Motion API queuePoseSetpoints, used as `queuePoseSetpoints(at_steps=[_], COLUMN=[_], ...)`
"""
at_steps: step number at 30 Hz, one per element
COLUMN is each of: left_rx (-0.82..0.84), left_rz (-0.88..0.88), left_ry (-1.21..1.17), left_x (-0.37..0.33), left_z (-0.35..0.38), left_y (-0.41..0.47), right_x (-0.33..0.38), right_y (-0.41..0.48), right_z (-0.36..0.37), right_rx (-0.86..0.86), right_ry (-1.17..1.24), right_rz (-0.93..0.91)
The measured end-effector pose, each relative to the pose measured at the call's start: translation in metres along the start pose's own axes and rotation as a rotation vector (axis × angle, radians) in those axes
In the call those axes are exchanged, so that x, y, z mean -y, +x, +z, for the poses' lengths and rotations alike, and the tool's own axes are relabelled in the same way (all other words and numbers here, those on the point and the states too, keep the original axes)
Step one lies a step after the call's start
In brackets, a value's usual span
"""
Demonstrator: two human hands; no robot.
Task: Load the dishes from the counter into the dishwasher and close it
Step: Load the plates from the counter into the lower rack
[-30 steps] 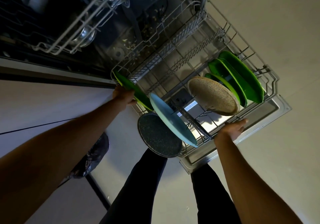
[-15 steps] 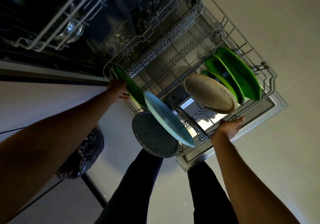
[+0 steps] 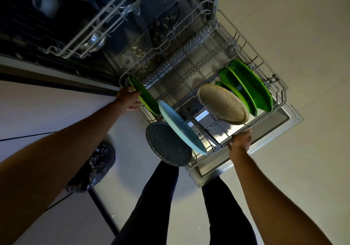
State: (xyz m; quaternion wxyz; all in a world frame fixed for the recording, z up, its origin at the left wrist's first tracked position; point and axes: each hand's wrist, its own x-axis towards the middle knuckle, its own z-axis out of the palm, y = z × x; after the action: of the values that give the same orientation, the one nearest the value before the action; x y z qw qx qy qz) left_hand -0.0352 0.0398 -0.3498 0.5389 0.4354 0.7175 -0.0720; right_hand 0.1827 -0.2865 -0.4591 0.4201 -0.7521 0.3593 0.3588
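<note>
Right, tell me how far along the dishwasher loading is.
Done: green plates, a beige speckled plate, a light blue plate and a dark speckled plate stand in the pulled-out lower wire rack. In hand: left hand and right hand grip its rim. Left: push it in, shut the steel door.

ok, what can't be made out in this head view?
Head view:
1. White wire upper rack: contents dark, motion-blurred.
2. Left hand: fingertips hidden behind the grey wire lower rack rim and bright green plate.
3. Dark speckled round plate: its seating hidden by the light blue plate.
4. Counter: outside the frame.
</note>
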Motion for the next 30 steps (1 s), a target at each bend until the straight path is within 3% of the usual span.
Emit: queuePoseSetpoints(at_steps=[8,12,14,17,22,30], left_rx=[-0.035,-0.047,-0.062,-0.094,-0.207,-0.585], left_rz=[0.137,0.072,0.061,0.076,0.172,0.515], left_ry=[0.037,-0.049,-0.089,-0.112,-0.162,-0.151], left_x=[0.03,0.077,0.114,0.147,0.227,0.272], left_z=[-0.017,-0.036,-0.06,-0.069,-0.152,-0.371], left_y=[-0.103,-0.145,-0.169,-0.186,-0.225,-0.287], right_x=[-0.04,-0.073,-0.085,-0.089,-0.112,-0.153], right_y=[-0.075,-0.126,-0.172,-0.216,-0.331,-0.592], right_z=[-0.054,-0.066,-0.061,-0.045,0.028,0.168], right_rx=[0.364,0.453,0.523,0.599,0.723,1.037], right_ry=[-0.724,-1.164,-1.274,-1.331,-1.327,-1.185], right_rz=[-0.054,-0.258,-0.348,-0.42,-0.66,-1.273])
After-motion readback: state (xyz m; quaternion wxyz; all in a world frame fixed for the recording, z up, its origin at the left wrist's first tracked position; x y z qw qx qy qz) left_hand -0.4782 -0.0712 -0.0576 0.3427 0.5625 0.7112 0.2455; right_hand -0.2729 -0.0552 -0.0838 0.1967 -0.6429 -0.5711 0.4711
